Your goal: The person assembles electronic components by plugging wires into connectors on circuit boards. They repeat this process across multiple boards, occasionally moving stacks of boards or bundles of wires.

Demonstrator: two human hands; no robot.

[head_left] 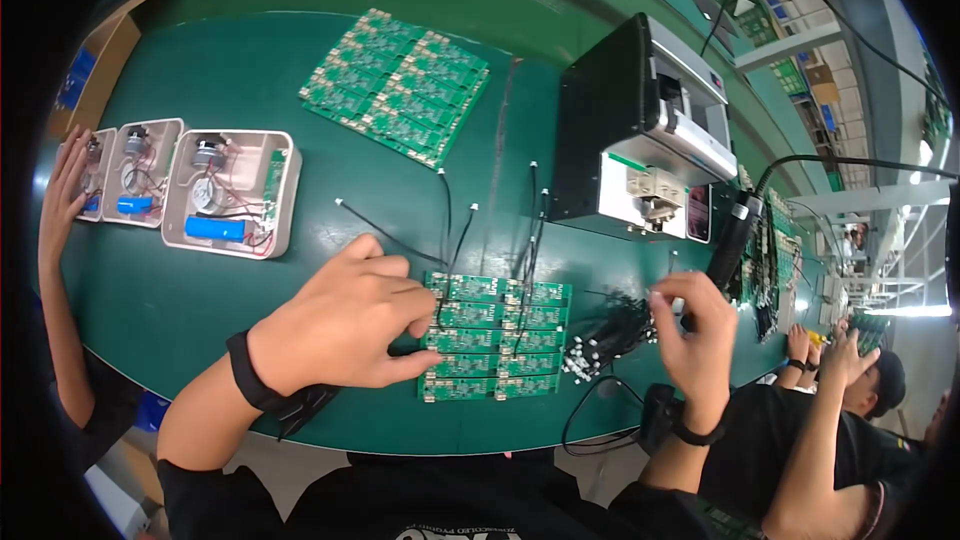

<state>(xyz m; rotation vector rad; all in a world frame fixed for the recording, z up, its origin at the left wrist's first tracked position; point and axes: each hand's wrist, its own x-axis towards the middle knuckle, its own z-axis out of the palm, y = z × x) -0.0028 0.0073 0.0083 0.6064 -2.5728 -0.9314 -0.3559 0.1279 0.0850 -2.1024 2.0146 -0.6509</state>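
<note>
Circuit-board panel (497, 337) between cable bundle (610, 333) and open casings (232, 191)

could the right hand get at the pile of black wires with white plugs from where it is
Probably yes. The right hand hovers just right of the pile of black wires on the green table, with nothing between them; the circuit board panel lies on the pile's far side.
</note>
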